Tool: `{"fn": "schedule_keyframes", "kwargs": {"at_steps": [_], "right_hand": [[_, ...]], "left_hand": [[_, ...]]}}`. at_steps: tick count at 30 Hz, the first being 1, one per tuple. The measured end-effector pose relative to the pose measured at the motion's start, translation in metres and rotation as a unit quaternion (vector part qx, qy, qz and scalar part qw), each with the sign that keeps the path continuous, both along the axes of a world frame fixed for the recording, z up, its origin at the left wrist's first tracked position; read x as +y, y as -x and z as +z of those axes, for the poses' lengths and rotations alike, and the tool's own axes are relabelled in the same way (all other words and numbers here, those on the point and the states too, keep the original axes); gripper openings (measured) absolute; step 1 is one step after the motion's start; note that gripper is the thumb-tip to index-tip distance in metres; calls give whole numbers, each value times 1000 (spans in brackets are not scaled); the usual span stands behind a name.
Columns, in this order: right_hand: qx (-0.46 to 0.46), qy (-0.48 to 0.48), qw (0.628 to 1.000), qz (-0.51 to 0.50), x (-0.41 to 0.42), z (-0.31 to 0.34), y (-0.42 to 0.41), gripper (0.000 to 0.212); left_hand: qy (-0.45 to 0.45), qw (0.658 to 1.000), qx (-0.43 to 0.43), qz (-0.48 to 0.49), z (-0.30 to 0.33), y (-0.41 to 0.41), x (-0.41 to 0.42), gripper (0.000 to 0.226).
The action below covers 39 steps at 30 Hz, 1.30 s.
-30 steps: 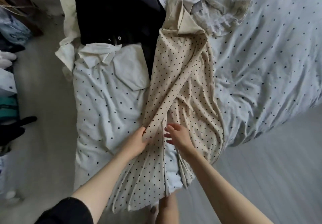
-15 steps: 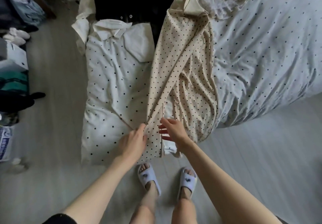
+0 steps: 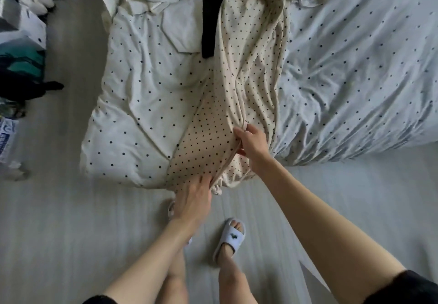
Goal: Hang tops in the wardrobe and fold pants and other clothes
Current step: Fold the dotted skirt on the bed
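- Where the bed (image 3: 355, 67) meets its near edge, the beige dotted garment (image 3: 248, 71) lies draped lengthwise.
- Right hand (image 3: 252, 141): pinched on a fold of it.
- Left hand (image 3: 193, 199): fingers spread flat, pressing its near hem.
- Black garment (image 3: 208, 19): far, overlapping.

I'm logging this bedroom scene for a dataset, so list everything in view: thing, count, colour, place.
dotted garment: one, beige with dark dots, along the bed's middle to its near edge.
black garment: one, black, top centre.
white top: one, white, top left of the bed.
duvet: one, white with dark dots, bed's left part.
sheet: one, pale blue-grey, dotted, right.
slipper: one clearly seen, white, on the floor.
left hand: on the garment's near edge.
right hand: pinching a garment fold.
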State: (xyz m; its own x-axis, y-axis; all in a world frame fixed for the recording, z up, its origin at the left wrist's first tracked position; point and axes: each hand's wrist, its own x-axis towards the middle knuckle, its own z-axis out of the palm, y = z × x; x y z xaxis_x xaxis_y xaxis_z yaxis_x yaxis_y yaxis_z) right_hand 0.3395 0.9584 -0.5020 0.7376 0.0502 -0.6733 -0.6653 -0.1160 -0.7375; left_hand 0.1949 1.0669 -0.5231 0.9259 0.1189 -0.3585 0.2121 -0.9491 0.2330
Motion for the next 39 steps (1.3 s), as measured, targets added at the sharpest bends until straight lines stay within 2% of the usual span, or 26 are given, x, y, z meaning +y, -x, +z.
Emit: {"fn": "schedule_keyframes", "kwargs": {"at_steps": [3, 5, 9, 10, 12, 15, 17, 20, 22, 24, 28, 31, 34, 36, 39], "right_hand": [[4, 33, 999, 14, -38, -6, -2, 14], [4, 54, 998, 27, -59, -9, -8, 13], [26, 58, 997, 40, -84, -24, -23, 10], [28, 70, 996, 45, -88, -29, -26, 10], [28, 99, 993, 60, -95, -40, -30, 12], [31, 119, 988, 92, -101, -55, -31, 8], [13, 129, 986, 104, -102, -69, -27, 5], [-21, 142, 981, 130, -99, -85, -19, 20], [-23, 145, 979, 142, -96, -89, -8, 23], [-34, 151, 982, 108, -101, -95, 5, 22], [-30, 152, 988, -14, -115, -99, 16, 22], [-12, 168, 985, -33, -118, -101, 5, 22], [14, 101, 994, -26, -115, -106, -8, 10], [26, 75, 997, -21, -114, -111, -9, 5], [21, 70, 997, -12, -114, -116, -6, 15]], "left_hand": [[14, 999, 42, -13, -3, 7, -43, 20], [36, 999, 13, -27, -10, 1, -69, 14], [145, 983, 97, -65, -29, -22, -84, 29], [157, 981, 95, -64, -34, -28, -81, 32], [176, 982, 64, -20, -42, -36, -68, 35], [169, 982, -45, 73, -49, -48, -39, 35], [170, 970, -92, 145, -52, -63, -18, 37], [187, 948, -120, 229, -59, -86, 1, 38], [234, 924, -111, 282, -59, -97, 5, 36], [266, 905, -70, 325, -60, -101, 4, 37], [271, 907, -1, 322, -60, -104, 1, 29], [264, 906, -10, 329, -61, -104, -3, 19], [303, 891, -23, 337, -64, -103, -4, 8], [330, 880, -14, 343, -68, -100, -3, 14], [359, 867, 11, 346, -72, -100, -1, 28]]}}
